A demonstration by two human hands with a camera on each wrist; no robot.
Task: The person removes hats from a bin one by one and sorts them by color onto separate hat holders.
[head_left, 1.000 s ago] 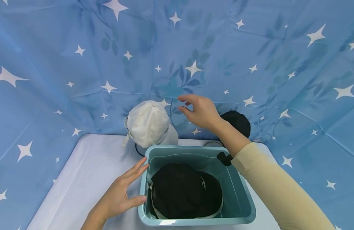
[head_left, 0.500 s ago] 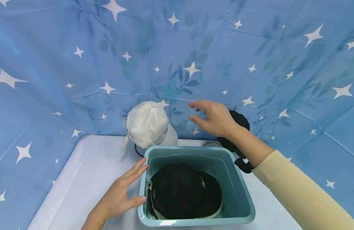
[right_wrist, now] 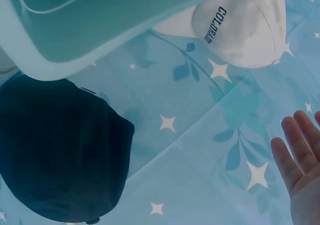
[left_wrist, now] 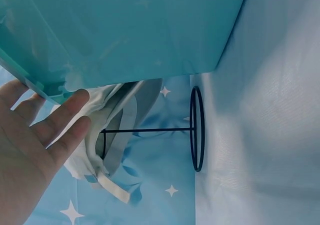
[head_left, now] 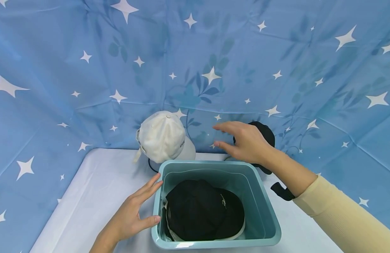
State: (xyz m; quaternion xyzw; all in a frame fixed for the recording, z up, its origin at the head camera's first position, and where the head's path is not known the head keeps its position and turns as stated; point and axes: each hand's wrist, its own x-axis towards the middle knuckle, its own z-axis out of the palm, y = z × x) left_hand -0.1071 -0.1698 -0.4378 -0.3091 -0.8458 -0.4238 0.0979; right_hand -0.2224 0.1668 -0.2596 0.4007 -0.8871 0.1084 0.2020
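Note:
My left hand [head_left: 128, 216] has its fingers spread along the left rim of a blue-green plastic bin [head_left: 270, 211], fingertips right at the edge. Inside the bin a black baseball cap [head_left: 196, 211] lies over something pale-edged. My right hand [head_left: 247, 143] is in the air behind the bin, fingers extended and nothing in its grasp. It partly hides a second black cap [head_left: 265, 133] at the back right, which shows whole-crowned in the right wrist view [right_wrist: 65, 150]. To the left, a white cap [head_left: 162, 137] with dark lettering sits raised behind the bin.
A thin black wire stand [left_wrist: 197, 130] supports the white cap, its round base on the white-covered table [head_left: 96, 189]. A blue curtain [head_left: 87, 77] with white stars hangs close behind the table. A black strap [head_left: 281, 191] is around my right wrist.
My right hand has moved rightward and lower, from beside the white cap to in front of the black cap at the back. My left hand stays at the bin's rim.

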